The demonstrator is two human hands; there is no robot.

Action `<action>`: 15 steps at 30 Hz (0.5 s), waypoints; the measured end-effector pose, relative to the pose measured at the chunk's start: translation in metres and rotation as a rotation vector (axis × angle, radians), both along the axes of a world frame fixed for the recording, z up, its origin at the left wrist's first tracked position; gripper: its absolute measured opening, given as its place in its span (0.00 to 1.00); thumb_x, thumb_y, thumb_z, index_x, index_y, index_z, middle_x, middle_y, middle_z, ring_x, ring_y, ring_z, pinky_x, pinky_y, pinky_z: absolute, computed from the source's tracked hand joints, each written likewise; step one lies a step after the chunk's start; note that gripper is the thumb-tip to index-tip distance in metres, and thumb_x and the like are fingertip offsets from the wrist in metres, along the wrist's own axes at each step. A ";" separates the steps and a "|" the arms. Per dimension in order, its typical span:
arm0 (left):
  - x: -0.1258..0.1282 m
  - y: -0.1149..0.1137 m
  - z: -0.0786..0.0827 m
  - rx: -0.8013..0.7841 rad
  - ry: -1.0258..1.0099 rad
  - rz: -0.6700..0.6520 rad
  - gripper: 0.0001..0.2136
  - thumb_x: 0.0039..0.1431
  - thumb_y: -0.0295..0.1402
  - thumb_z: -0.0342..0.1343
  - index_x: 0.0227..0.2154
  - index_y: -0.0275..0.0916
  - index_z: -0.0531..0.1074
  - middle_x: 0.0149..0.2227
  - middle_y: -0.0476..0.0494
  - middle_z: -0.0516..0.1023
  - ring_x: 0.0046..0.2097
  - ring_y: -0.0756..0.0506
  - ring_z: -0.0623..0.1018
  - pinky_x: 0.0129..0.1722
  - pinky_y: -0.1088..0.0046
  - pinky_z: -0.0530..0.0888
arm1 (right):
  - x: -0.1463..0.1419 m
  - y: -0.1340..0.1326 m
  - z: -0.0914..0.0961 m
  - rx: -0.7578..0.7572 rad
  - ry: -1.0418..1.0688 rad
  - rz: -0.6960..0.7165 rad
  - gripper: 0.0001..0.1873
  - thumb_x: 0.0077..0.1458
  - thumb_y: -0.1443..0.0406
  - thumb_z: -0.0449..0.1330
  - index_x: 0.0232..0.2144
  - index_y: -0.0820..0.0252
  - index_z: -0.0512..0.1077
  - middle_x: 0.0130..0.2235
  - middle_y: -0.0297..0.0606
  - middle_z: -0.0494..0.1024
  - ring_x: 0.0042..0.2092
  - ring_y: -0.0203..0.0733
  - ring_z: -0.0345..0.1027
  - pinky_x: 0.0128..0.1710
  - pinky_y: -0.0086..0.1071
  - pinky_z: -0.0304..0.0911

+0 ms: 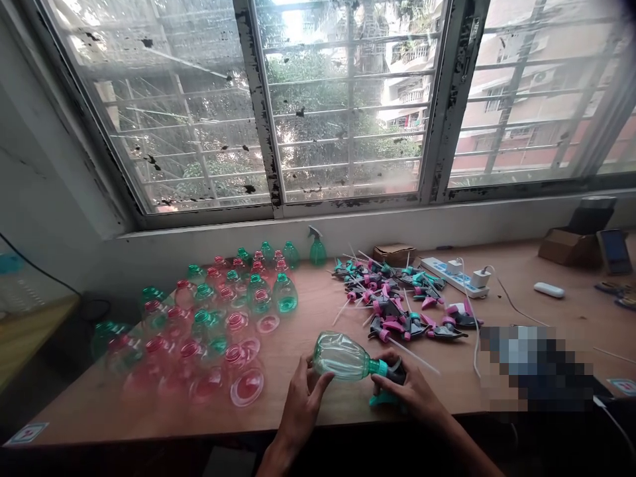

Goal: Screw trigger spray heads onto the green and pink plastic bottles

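My left hand (303,401) grips the body of a clear green plastic bottle (342,358) lying on its side just above the wooden table (308,318). My right hand (412,391) is closed around the teal and black spray trigger head (390,381) at the bottle's neck. Both hands are near the table's front edge. A pile of pink, teal and black trigger heads (397,301) with white dip tubes lies just beyond my right hand.
Many empty green and pink bottles (213,324) stand crowded on the left half. One green bottle with a sprayer (317,246) stands by the window wall. A power strip (454,275), small cardboard boxes (395,254), a phone (613,250) and cables lie on the right.
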State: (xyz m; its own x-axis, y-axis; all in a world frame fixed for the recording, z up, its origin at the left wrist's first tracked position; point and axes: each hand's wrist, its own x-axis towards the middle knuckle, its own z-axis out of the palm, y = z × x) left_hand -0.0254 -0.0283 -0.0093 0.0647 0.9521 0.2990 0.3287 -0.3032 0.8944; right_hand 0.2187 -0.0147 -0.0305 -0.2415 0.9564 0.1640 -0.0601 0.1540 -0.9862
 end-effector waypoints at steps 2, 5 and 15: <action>-0.001 0.002 -0.002 0.052 0.003 -0.004 0.19 0.62 0.39 0.58 0.55 0.44 0.68 0.58 0.41 0.74 0.61 0.37 0.72 0.61 0.58 0.66 | 0.001 0.002 0.002 -0.027 0.047 0.001 0.18 0.53 0.54 0.68 0.38 0.58 0.69 0.26 0.34 0.81 0.29 0.45 0.76 0.32 0.37 0.71; -0.001 0.004 -0.005 0.149 0.038 0.007 0.21 0.63 0.36 0.57 0.58 0.49 0.65 0.63 0.44 0.68 0.66 0.38 0.64 0.66 0.56 0.59 | 0.003 0.003 0.004 -0.063 0.097 0.002 0.17 0.52 0.55 0.68 0.36 0.58 0.69 0.26 0.34 0.81 0.29 0.43 0.76 0.32 0.35 0.71; -0.002 0.001 -0.004 0.141 0.051 0.017 0.14 0.65 0.38 0.54 0.52 0.44 0.70 0.61 0.40 0.71 0.64 0.37 0.68 0.64 0.52 0.63 | 0.003 0.003 0.004 -0.104 0.090 0.013 0.20 0.50 0.54 0.70 0.37 0.58 0.69 0.27 0.35 0.82 0.29 0.45 0.78 0.32 0.35 0.71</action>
